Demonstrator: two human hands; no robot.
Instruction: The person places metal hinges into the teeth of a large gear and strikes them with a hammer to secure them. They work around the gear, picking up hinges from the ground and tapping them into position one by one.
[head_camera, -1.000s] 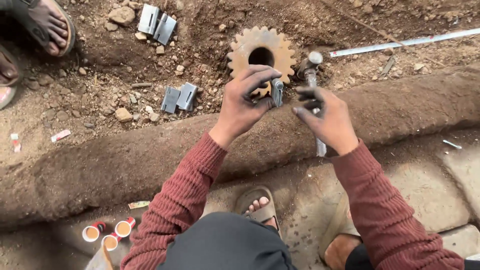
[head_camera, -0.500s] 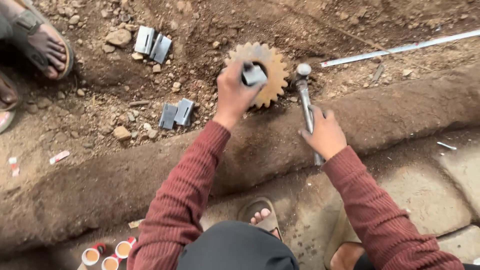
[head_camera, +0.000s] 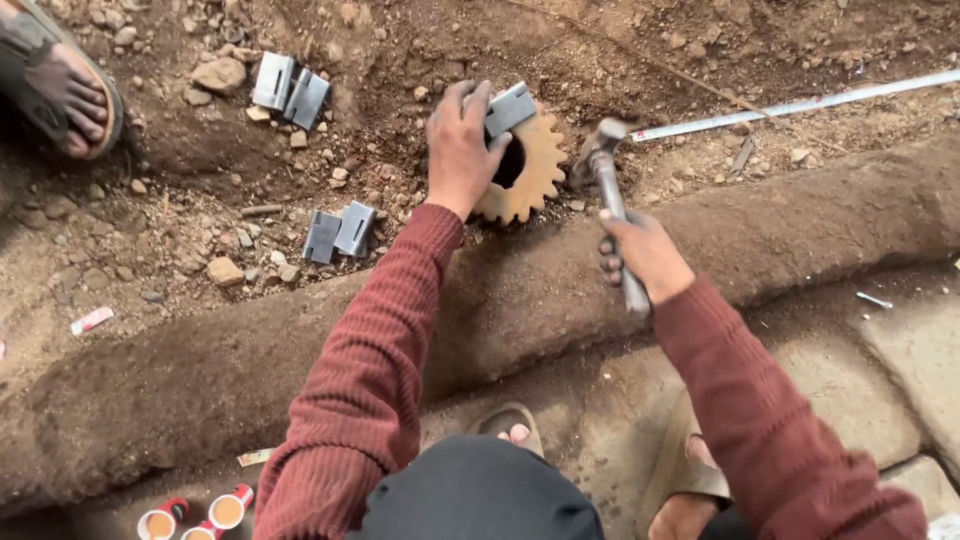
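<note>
A rusty toothed gear (head_camera: 535, 165) lies flat in the dirt with a dark hole in its middle. My left hand (head_camera: 458, 148) holds a small grey metal block (head_camera: 509, 108) over the gear's upper left edge, and the palm rests on the gear. To the right, my right hand (head_camera: 645, 252) grips the handle of a hammer (head_camera: 608, 180). The hammer's head sits just right of the gear, close to the ground.
Two pairs of grey metal blocks (head_camera: 339, 232) (head_camera: 289, 88) lie in the dirt to the left. A long thin metal rod (head_camera: 800, 105) runs across the upper right. Another person's sandalled foot (head_camera: 65, 85) is at top left. Small cups (head_camera: 195, 512) stand bottom left.
My left hand has carried the metal block from in front of me down onto the gear. The right hand has taken the hammer by its handle and moved it beside the gear.
</note>
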